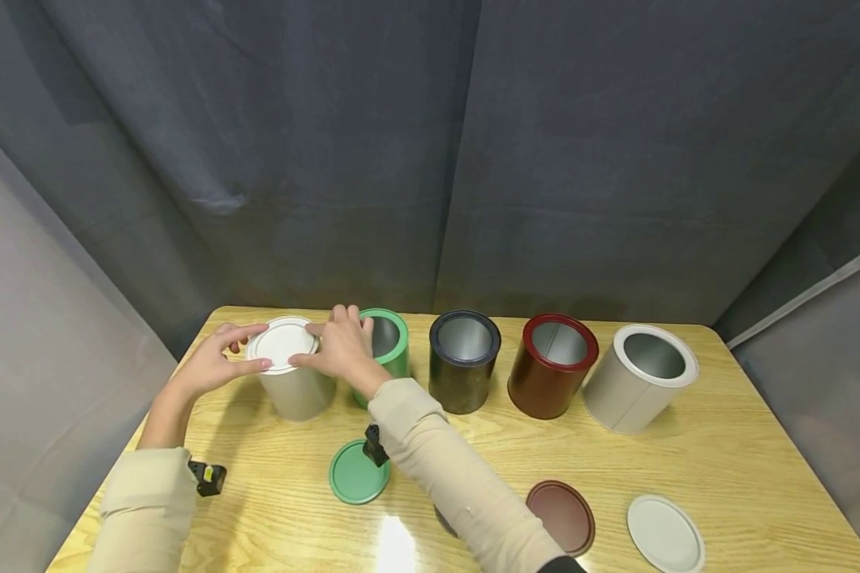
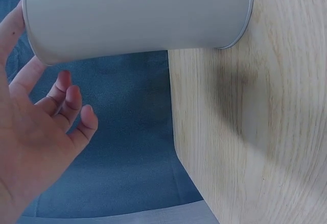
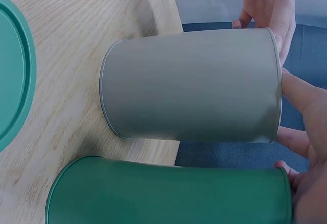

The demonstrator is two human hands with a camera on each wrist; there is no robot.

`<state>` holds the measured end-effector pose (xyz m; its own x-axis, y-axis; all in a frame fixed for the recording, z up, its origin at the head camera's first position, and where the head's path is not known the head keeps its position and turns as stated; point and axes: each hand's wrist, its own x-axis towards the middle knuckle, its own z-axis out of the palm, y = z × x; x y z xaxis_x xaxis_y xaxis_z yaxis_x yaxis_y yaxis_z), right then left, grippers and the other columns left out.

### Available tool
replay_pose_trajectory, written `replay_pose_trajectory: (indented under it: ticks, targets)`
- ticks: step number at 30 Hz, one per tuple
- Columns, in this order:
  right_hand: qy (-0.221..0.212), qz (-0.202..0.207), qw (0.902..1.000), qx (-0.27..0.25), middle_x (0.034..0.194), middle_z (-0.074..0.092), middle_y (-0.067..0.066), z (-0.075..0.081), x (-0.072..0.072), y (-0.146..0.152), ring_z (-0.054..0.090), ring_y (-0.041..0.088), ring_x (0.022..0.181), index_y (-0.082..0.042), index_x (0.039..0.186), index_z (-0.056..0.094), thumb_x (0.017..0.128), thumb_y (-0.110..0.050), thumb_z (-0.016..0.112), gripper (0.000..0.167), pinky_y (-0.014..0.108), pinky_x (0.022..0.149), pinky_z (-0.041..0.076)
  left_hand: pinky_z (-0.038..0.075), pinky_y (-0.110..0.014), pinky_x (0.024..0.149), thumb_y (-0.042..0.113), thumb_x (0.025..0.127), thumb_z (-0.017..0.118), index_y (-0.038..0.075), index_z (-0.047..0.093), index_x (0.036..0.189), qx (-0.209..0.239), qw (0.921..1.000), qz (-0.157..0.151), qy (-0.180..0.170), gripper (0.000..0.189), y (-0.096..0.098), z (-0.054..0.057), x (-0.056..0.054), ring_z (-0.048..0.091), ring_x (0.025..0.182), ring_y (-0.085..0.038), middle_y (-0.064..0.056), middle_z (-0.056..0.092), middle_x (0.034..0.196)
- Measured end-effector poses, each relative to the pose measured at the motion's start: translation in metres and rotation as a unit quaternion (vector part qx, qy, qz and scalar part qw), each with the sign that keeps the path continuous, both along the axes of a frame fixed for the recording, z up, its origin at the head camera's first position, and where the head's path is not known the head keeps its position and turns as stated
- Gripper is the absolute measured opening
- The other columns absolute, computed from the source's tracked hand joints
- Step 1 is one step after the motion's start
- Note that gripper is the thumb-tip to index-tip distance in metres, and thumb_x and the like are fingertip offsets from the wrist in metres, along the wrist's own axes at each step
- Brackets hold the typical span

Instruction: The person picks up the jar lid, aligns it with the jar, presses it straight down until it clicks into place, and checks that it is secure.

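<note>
At the far left of the table a light grey-white can (image 1: 299,395) stands upright, with a white lid (image 1: 287,342) on its top. My left hand (image 1: 211,364) touches the lid's left edge with thumb and forefinger extended, its other fingers loosely bent beside the can, as the left wrist view shows. From the right, my right hand (image 1: 345,347) rests thumb and forefinger on the opposite edge. Its remaining fingers reach over the rim of the green can (image 3: 168,193), which stands open right beside. The green lid (image 1: 358,472) lies flat in front of these cans.
Farther right stand three open cans: a black can (image 1: 464,382), a dark red can (image 1: 545,390) and a white can (image 1: 627,398). A dark red lid (image 1: 562,517) and a white lid (image 1: 665,533) lie in front. My right sleeve partly covers a dark lid (image 1: 444,521). Grey curtains (image 1: 430,159) enclose the table.
</note>
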<state>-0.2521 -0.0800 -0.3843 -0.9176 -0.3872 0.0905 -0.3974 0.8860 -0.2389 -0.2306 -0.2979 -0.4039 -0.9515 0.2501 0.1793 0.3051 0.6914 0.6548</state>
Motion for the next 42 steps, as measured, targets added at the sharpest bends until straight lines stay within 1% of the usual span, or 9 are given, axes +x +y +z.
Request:
replay_pose_trajectory:
  ticks: [9,15,20,26,30,35,37,39,42]
  targets:
    - [0.006,-0.001,0.9999,-0.01,0.098,0.044,-0.002,0.0,0.001,0.002,0.033,0.015,0.093,-0.033,0.124,0.057,0.071,-0.067,0.06,0.063,0.032,0.073,0.025,0.035,-0.038,0.068,0.022,0.077,0.073,0.0,0.053,0.125,-0.022,0.9998,-0.003,0.001,0.057,0.003,0.004,-0.001,0.04,0.086,-0.027,-0.016,0.048,0.102]
    - [0.019,0.003,0.9993,-0.031,0.104,0.046,-0.002,0.003,0.004,0.004,0.035,0.014,0.094,-0.03,0.124,0.058,0.072,-0.065,0.061,0.062,0.03,0.074,0.026,0.037,-0.034,0.063,0.021,0.077,0.073,-0.002,0.049,0.127,-0.03,0.9988,-0.003,0.038,0.06,0.003,0.004,0.001,0.04,0.084,-0.024,-0.014,0.048,0.097]
    - [0.028,0.01,0.9984,-0.048,0.103,0.051,-0.003,0.007,0.007,0.007,0.041,0.012,0.091,-0.028,0.121,0.061,0.073,-0.062,0.063,0.059,0.027,0.072,0.029,0.037,-0.031,0.06,0.02,0.076,0.074,-0.001,0.052,0.124,-0.028,0.9977,0.004,0.061,0.056,0.003,0.003,0.003,0.039,0.082,-0.021,-0.011,0.049,0.096]
    - [0.035,0.024,0.9965,-0.072,0.103,0.057,-0.002,0.012,0.01,0.012,0.049,0.014,0.092,-0.023,0.118,0.063,0.074,-0.056,0.065,0.054,0.027,0.073,0.04,0.034,-0.032,0.062,0.019,0.076,0.074,0.001,0.055,0.12,-0.031,0.9963,0.013,0.079,0.051,0.006,0.006,0.008,0.039,0.08,-0.021,-0.011,0.05,0.092]
    - [0.029,0.03,0.9937,-0.104,0.099,0.06,0.0,0.014,0.012,0.016,0.052,0.015,0.093,-0.019,0.116,0.064,0.075,-0.052,0.068,0.053,0.026,0.069,0.043,0.034,-0.032,0.062,0.018,0.077,0.073,0.001,0.055,0.119,-0.023,0.9957,0.012,0.089,0.049,0.008,0.008,0.013,0.04,0.078,-0.022,-0.011,0.05,0.089]
    - [0.036,0.048,0.989,-0.135,0.09,0.062,0.0,0.014,0.015,0.021,0.054,0.011,0.082,-0.017,0.116,0.065,0.074,-0.049,0.07,0.053,0.022,0.062,0.04,0.034,-0.029,0.06,0.01,0.075,0.073,-0.002,0.056,0.118,0.003,0.9937,0.002,0.112,0.047,0.012,0.006,0.019,0.042,0.073,-0.022,-0.009,0.051,0.083]
    - [0.041,0.057,0.9861,-0.151,0.09,0.063,0.001,0.014,0.017,0.024,0.055,0.01,0.079,-0.015,0.115,0.065,0.074,-0.047,0.071,0.053,0.021,0.061,0.039,0.035,-0.029,0.059,0.006,0.074,0.073,-0.003,0.056,0.117,0.016,0.9926,-0.003,0.121,0.047,0.014,0.005,0.021,0.042,0.072,-0.022,-0.009,0.051,0.081]
    - [0.043,0.064,0.9836,-0.163,0.092,0.064,0.002,0.013,0.018,0.026,0.055,0.009,0.079,-0.014,0.115,0.065,0.074,-0.047,0.071,0.053,0.02,0.061,0.038,0.035,-0.028,0.059,0.001,0.072,0.073,-0.004,0.057,0.115,0.024,0.9909,-0.005,0.132,0.046,0.019,0.007,0.026,0.042,0.071,-0.022,-0.01,0.05,0.08]
    - [0.047,0.075,0.9793,-0.182,0.091,0.063,0.002,0.013,0.021,0.03,0.055,0.01,0.078,-0.013,0.114,0.065,0.074,-0.045,0.072,0.052,0.018,0.061,0.038,0.036,-0.027,0.059,-0.001,0.071,0.073,-0.004,0.057,0.114,0.032,0.9898,-0.005,0.139,0.046,0.023,0.006,0.029,0.042,0.071,-0.02,-0.01,0.05,0.08]
